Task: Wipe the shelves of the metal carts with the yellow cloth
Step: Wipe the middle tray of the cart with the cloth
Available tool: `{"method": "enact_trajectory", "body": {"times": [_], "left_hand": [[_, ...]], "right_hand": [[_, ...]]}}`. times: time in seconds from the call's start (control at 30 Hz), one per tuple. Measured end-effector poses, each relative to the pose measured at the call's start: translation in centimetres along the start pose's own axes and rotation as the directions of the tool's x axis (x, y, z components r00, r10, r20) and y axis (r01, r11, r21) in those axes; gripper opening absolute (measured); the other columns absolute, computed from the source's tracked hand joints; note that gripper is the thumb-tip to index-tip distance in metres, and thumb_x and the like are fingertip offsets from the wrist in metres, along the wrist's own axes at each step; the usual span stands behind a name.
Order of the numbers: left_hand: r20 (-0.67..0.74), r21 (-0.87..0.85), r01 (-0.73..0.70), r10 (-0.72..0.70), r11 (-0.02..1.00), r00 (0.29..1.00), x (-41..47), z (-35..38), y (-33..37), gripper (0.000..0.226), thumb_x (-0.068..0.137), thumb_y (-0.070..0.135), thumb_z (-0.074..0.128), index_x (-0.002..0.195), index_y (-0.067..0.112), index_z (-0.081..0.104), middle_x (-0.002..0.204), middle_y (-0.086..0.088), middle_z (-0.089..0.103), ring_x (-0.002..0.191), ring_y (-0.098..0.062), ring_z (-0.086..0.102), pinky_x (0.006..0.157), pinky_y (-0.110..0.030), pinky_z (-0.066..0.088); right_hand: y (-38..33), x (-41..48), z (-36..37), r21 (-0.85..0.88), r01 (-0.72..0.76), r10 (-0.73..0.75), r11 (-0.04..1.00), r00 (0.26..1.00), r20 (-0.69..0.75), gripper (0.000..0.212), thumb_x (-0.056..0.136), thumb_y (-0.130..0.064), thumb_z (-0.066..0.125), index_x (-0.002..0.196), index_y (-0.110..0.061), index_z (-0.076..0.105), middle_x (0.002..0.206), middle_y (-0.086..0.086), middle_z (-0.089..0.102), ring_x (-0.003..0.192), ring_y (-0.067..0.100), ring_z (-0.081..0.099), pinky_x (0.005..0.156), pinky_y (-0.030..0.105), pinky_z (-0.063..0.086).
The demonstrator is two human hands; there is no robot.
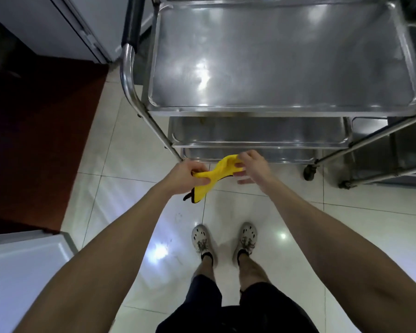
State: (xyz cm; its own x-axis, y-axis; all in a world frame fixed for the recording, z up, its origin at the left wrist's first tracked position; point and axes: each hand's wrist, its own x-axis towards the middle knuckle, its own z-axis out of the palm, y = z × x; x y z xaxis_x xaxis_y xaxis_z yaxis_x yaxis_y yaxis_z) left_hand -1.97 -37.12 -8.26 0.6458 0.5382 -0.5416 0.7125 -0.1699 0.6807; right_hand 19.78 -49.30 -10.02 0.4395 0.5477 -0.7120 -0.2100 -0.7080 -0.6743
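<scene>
Nearest the camera, two bare forearms extend forward over a pale tiled floor (120,193). Below them stand the person's two light perforated shoes (223,239), toes pointing toward the cart.

The left hand (186,175) is clenched around the near end of the yellow cloth (214,175), thumb pressed on top of the fabric. The right hand (251,164) pinches the far end of the cloth between thumb and fingertips; its remaining fingers are spread loosely below.

The cloth is stretched between the two hands and held in the air above the floor, just in front of the cart's lowest shelves. It touches no shelf. Its long axis runs diagonally, from lower left to upper right. The lower-left end hangs free below the left hand and shows a dark edge trim; the upper-right end points toward the cart.

Beyond the hands stands the metal cart (139,109), with a tubular frame and a castor wheel (309,172) at its right front corner. Its lower shelves (259,138) lie just past the hands. Its top shelf (274,56) is a rimmed steel tray with bright reflections.

A second cart (382,164) stands beside it on the right, only partly in view. A dark red floor area (34,140) lies to the left.
</scene>
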Motion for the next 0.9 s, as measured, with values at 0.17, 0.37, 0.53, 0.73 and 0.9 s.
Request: {"method": "enact_trajectory", "body": {"times": [0.17,0.37,0.53,0.73,0.9], "left_hand": [[0.411,0.066,0.044,-0.067,0.997,0.909,-1.2,0.1,-1.3,0.037,0.082,0.024,0.095,0.116,0.027,0.083,0.110,0.007,0.081,0.106,-0.008,0.074,0.093,-0.025,0.059],[-0.108,0.226,-0.035,0.061,0.973,0.992,0.3,-0.8,-1.5,0.086,0.072,0.033,0.099,0.146,0.021,0.057,0.147,-0.003,0.053,0.136,-0.025,0.052,0.112,-0.044,0.048],[-0.090,0.167,-0.137,0.153,0.976,0.984,2.4,0.0,0.1,0.071,0.077,0.041,0.096,0.140,0.029,0.066,0.142,0.001,0.063,0.138,-0.022,0.054,0.111,-0.042,0.049],[-0.112,-0.186,-0.089,0.069,0.978,0.991,3.0,1.1,0.0,0.020,0.096,0.031,0.081,0.096,0.020,0.065,0.089,-0.012,0.071,0.080,-0.020,0.062,0.075,-0.040,0.049],[-0.163,-0.273,-0.070,0.025,0.959,0.986,4.6,2.0,-2.0,0.017,0.101,0.041,0.073,0.102,0.028,0.061,0.081,0.012,0.065,0.083,-0.020,0.061,0.075,-0.037,0.047]], "right_hand": [[0.0,-1.5,3.0,-0.132,0.136,-0.151,0.982,0.983,-0.108,0.039,0.092,-0.009,0.071,0.127,-0.017,0.056,0.119,0.013,0.068,0.091,0.023,0.070,0.076,0.043,0.064],[-0.6,-2.6,3.9,-0.381,0.288,-0.241,0.878,0.956,0.169,0.070,0.074,-0.027,0.059,0.139,-0.016,0.034,0.114,0.009,0.068,0.087,0.019,0.064,0.065,0.032,0.051],[-1.5,-0.7,3.7,-0.527,0.390,-0.321,0.755,0.921,0.222,0.055,0.089,-0.007,0.068,0.130,-0.019,0.034,0.116,0.007,0.071,0.101,0.031,0.068,0.077,0.042,0.053],[0.5,0.3,1.5,-0.391,0.340,-0.276,0.855,0.937,0.213,0.073,0.087,-0.022,0.081,0.149,-0.022,0.043,0.125,-0.005,0.065,0.112,0.019,0.067,0.084,0.031,0.060],[3.6,3.6,1.7,-0.634,0.243,-0.131,0.735,0.967,0.219,0.016,0.093,-0.017,0.065,0.108,-0.012,0.070,0.102,0.012,0.073,0.101,0.035,0.069,0.083,0.045,0.060]]}}
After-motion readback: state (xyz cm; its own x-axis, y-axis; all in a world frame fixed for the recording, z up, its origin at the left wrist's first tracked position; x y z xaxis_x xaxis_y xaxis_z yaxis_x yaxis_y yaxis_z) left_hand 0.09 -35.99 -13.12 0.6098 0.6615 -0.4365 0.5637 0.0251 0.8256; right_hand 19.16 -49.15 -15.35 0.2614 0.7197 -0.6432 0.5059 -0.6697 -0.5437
